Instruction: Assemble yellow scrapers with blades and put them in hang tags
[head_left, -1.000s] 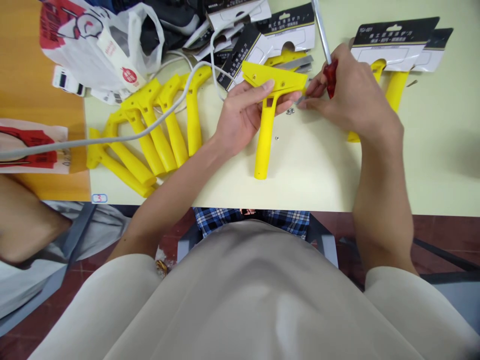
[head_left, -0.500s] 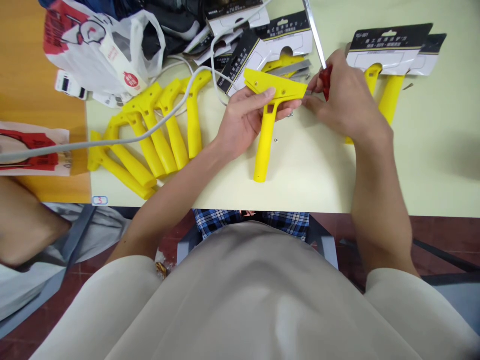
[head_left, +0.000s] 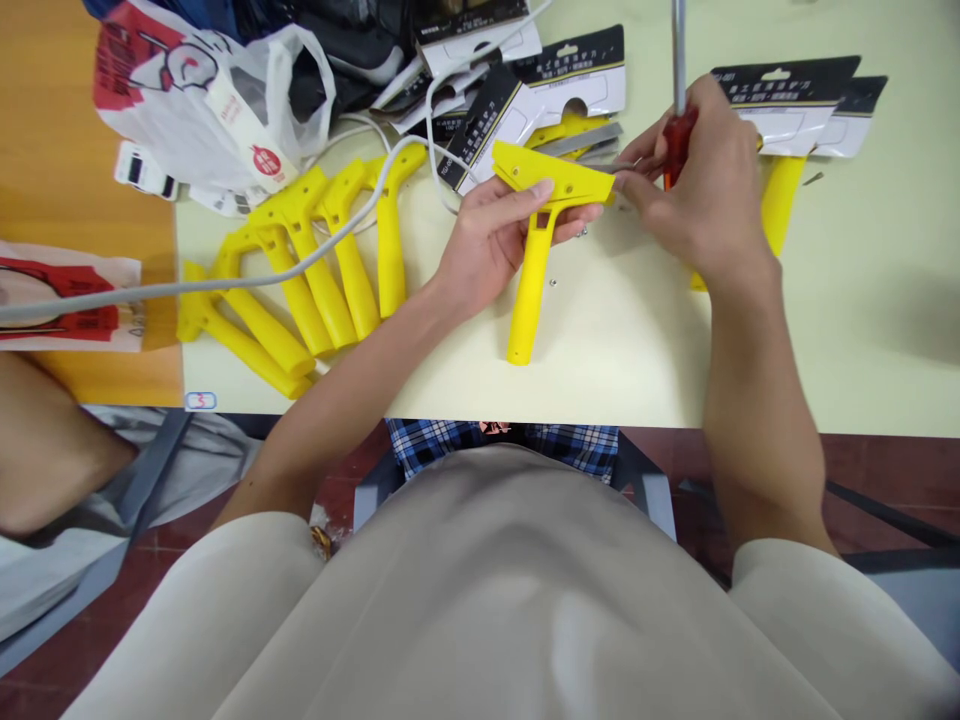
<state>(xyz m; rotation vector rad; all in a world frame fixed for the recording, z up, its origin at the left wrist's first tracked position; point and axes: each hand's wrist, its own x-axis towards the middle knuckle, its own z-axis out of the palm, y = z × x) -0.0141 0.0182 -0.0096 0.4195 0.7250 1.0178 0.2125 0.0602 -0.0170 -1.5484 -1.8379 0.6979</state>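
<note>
My left hand (head_left: pixel 487 235) grips a yellow scraper (head_left: pixel 534 280) by its wide head, thumb on top, with the handle hanging toward me. Two small holes or screws show in the head. In my right hand (head_left: pixel 709 190) is a screwdriver with a red handle (head_left: pixel 679 145), its metal shaft pointing away from me. The thumb and forefinger of that hand pinch together at the right end of the scraper head, near a thin grey strip; its far end is hidden. Small screws (head_left: pixel 553 283) lie on the table beside the scraper. Grey metal blades (head_left: pixel 589 138) rest just beyond it.
Several yellow scraper handles (head_left: pixel 341 260) lie in a row at left, with a grey cable (head_left: pixel 285 272) crossing over them. Black-and-white package cards (head_left: pixel 491 115) lie behind my hands, others (head_left: pixel 795 90) at right. A plastic bag (head_left: pixel 172 90) stands at back left. Another person's arm (head_left: pixel 60 450) shows at left.
My right hand has tilted the screwdriver so its shaft swings right and stands straighter. Its fingers have moved slightly along the scraper's right end. My left hand and the scraper have hardly moved.
</note>
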